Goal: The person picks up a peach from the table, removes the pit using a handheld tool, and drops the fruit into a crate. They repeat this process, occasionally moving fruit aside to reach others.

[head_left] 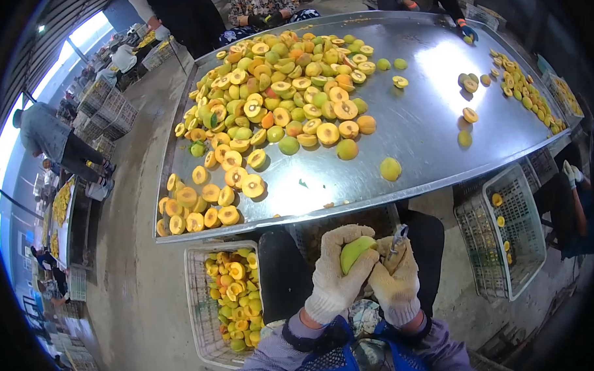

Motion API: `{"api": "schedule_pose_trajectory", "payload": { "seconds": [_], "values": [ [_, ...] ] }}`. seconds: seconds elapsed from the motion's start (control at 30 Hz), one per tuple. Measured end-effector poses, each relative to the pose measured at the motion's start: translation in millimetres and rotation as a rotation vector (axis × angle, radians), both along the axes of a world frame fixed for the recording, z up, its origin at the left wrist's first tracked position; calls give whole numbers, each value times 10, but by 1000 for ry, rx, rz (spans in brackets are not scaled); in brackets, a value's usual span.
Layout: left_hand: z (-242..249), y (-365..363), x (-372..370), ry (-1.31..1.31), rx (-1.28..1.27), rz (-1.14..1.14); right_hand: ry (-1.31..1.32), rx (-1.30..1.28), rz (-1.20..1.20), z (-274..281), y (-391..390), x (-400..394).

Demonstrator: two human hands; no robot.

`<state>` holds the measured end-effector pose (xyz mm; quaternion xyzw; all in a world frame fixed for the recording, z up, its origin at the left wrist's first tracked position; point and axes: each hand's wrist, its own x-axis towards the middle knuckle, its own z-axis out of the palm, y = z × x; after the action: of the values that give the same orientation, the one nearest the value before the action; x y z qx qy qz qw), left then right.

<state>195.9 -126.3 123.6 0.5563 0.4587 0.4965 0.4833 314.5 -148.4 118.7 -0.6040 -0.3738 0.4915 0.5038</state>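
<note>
Above my lap, my left hand (331,276) in a whitish knitted glove is closed around a green-yellow peach (357,254). My right hand (396,283), gloved alike, is closed on a small shiny metal tool (398,237) whose tip points up; its exact kind cannot be made out. The fingertips of both hands meet at the peach's right side, and the fingers hide part of it. In front stands a metal table (323,184) with a large heap of halved peaches (274,88), many showing brown pits or centres.
A crate (195,307) filled with peach pieces is left of my legs. On the right stands a crate (472,245) with a few pieces inside. Other people sit around the table. A person (60,138) stands at the left, near stacked crates (104,110).
</note>
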Motion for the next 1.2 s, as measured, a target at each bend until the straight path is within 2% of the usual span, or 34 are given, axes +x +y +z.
{"api": "schedule_pose_trajectory", "payload": {
  "seconds": [0.1,0.17,0.2,0.23,0.3,0.33,0.37,0.4,0.53,0.57,0.63,0.67,0.73,0.83,0.97,1.03,1.07,1.13,1.2],
  "values": [
    [33,-1,28,11,-25,22,30,-48,51,101,55,28],
    [16,-12,65,22,79,102,-131,-16,128,94,53,62],
    [50,-12,46,124,178,112,-20,-43,212,152,25,27],
    [50,19,48,57,171,116,-90,-70,255,80,20,-24],
    [65,59,24,-27,13,61,288,-191,333,321,-1,-17],
    [75,93,23,-341,-258,41,287,-204,329,333,-29,-17],
    [99,134,18,-503,-360,51,254,-194,401,338,-56,-23],
    [70,171,-23,-571,-355,45,223,-180,473,336,-71,-28],
    [19,205,-126,-796,-292,47,90,-211,513,328,-45,36],
    [42,191,-128,-794,-296,49,93,-215,513,314,-46,35],
    [112,164,-113,-674,-312,73,-102,-137,555,281,-48,39],
    [99,150,-108,-672,-316,71,-99,-140,551,299,-46,39],
    [59,113,-93,-584,-154,30,-112,-150,553,348,-50,31],
    [51,66,-59,-546,-114,30,-223,-63,524,301,-88,32],
    [85,-14,13,-472,-62,63,-192,-120,529,364,-94,43],
    [40,-31,-10,-514,15,-30,-22,0,531,280,-119,43],
    [48,-31,-24,-514,10,-35,-21,-3,526,304,-118,66],
    [73,-20,-56,-419,40,-84,238,-240,660,388,-82,129],
    [63,-28,-75,-418,57,-96,326,-258,689,343,-85,170]
  ]
}}
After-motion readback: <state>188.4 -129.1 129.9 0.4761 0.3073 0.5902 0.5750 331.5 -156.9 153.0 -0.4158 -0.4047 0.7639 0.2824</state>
